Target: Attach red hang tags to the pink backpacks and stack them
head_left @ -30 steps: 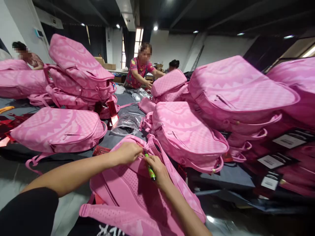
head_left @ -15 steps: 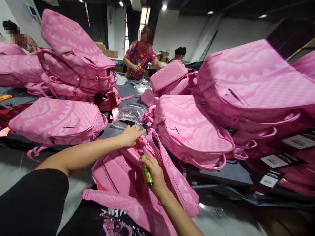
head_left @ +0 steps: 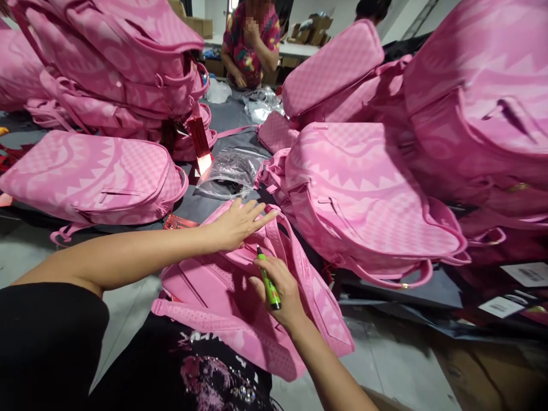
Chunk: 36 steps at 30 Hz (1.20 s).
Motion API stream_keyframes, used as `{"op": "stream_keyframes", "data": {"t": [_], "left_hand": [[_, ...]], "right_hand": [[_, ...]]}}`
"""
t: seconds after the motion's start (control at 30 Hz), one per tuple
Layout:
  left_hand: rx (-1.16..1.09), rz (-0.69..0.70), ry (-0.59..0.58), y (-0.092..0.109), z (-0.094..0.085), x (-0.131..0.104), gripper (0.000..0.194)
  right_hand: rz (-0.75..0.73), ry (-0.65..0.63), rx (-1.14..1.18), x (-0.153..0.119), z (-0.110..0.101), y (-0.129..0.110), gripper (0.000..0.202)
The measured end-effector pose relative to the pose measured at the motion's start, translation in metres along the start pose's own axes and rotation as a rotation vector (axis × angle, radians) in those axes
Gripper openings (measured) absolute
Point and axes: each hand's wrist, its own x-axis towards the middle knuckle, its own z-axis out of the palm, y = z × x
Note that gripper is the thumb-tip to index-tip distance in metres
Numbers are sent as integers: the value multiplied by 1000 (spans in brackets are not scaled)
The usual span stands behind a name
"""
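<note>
A pink backpack (head_left: 222,291) lies tilted at the table's near edge, its straps and back panel facing up. My left hand (head_left: 240,224) rests on its top part, fingers spread. In my right hand (head_left: 280,285) is a green marker (head_left: 269,285), its dark tip pointing up toward the backpack's top near my left hand. One perforated strap (head_left: 201,319) stretches toward my lap. Just beyond my left hand lies a clear plastic bag (head_left: 233,171).
One pink backpack (head_left: 107,177) lies at the left, another (head_left: 363,194) close at the right. Stacks of pink backpacks rise behind both. A red tag (head_left: 199,142) hangs from the left stack. Across the table (head_left: 231,114) stands a person in a colourful shirt (head_left: 248,43).
The view has shifted down and closer to the table. My left hand's fingers are more spread on the backpack. The person across has raised a hand to the face.
</note>
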Motion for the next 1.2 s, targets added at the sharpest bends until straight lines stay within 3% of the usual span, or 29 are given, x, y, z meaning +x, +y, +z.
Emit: {"op": "stream_keyframes", "data": {"t": [0.07,0.17,0.3,0.47,0.67,1.03,1.2], "left_hand": [[-1,0,15,1,-1,-1,80],[-5,-13,12,1,0,0,75],[-11,-45,-38,-2,5,8,81],[-33,-104,-95,-5,10,22,85],[-14,-120,-174,-9,16,35,83],[-107,-131,-212,-17,29,44,81],[-110,-127,-219,-17,28,45,79]], "right_hand": [[83,-21,44,3,-6,4,32],[227,3,77,9,-13,7,35],[179,-71,31,28,-20,10,18],[206,-163,30,49,-14,22,14],[181,-53,-199,39,-9,31,17],[362,-25,37,45,-1,35,15],[421,-100,103,47,-1,30,19]]}}
